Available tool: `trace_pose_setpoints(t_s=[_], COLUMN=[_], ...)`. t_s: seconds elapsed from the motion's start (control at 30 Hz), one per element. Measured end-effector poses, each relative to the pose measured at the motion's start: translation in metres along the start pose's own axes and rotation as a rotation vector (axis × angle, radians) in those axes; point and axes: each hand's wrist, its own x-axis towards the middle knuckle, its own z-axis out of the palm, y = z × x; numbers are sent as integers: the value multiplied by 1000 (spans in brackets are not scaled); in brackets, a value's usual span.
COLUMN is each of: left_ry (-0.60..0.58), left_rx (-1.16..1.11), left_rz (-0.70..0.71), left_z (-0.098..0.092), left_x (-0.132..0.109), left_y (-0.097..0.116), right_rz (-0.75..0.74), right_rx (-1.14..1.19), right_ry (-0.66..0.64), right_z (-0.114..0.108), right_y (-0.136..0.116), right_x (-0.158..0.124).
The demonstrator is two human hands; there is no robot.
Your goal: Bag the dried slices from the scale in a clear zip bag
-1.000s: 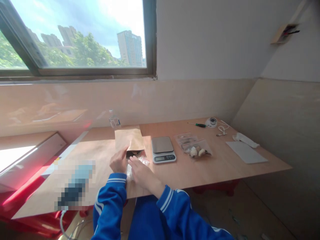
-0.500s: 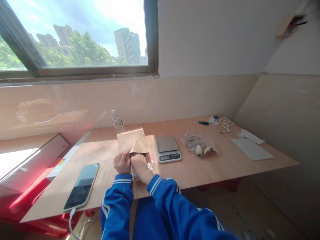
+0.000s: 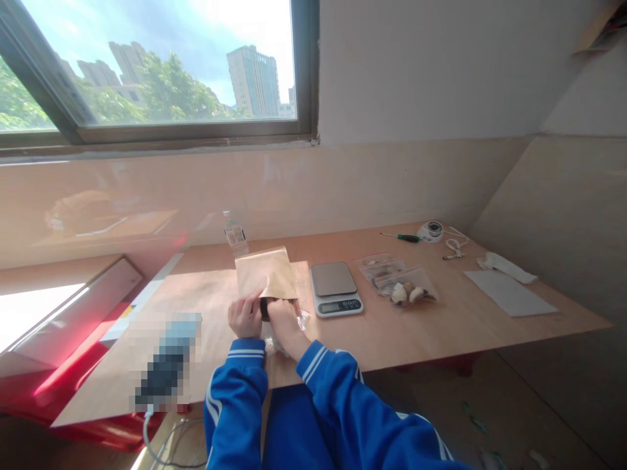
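A brown paper bag [image 3: 264, 271] lies on the table with its dark, gaping mouth toward me. My left hand [image 3: 245, 318] is closed on the left side of that mouth, fingers pinching the paper. At the opening, my right hand [image 3: 287, 321] is curled, its fingertips hidden by the bag, so what it grips cannot be made out. Crinkled clear plastic [image 3: 270, 343] shows under and between my wrists. Just right of the bag is a white digital kitchen scale [image 3: 337, 290] with a bare metal plate.
Clear zip bags [image 3: 382, 267], one with pale mushroom-like pieces [image 3: 409, 294], lie right of the scale. Farther off are a green-handled screwdriver [image 3: 408, 238], a white dome camera [image 3: 431, 232] and white sheets [image 3: 509, 294]. A bottle [image 3: 236, 238] stands behind the bag; a pixelated phone [image 3: 169, 359] lies left.
The view has shifted slightly, moving the scene a little rightward. Between my hands the bag's mouth shows a wider dark gap. Both hands stay at the bag.
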Motion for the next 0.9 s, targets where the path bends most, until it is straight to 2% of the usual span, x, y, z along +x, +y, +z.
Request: trace_pose_setpoints(t_s=[0.17, 0.4, 0.73, 0.9], left_ry=[17, -20, -48, -29], left_rx=[-16, 4, 14, 8], left_rz=[-68, -95, -108, -57], left_z=[-1, -1, 2, 1], left_x=[1, -1, -5, -2], left_y=[-1, -3, -5, -2], right_rz=[-15, -126, 33, -85], right_rx=[-89, 78, 286, 315], right_ry=[-4, 94, 199, 161], right_z=[-16, -21, -29, -36], right_y=[-5, 6, 2, 18], right_x=[-16, -33, -43, -47])
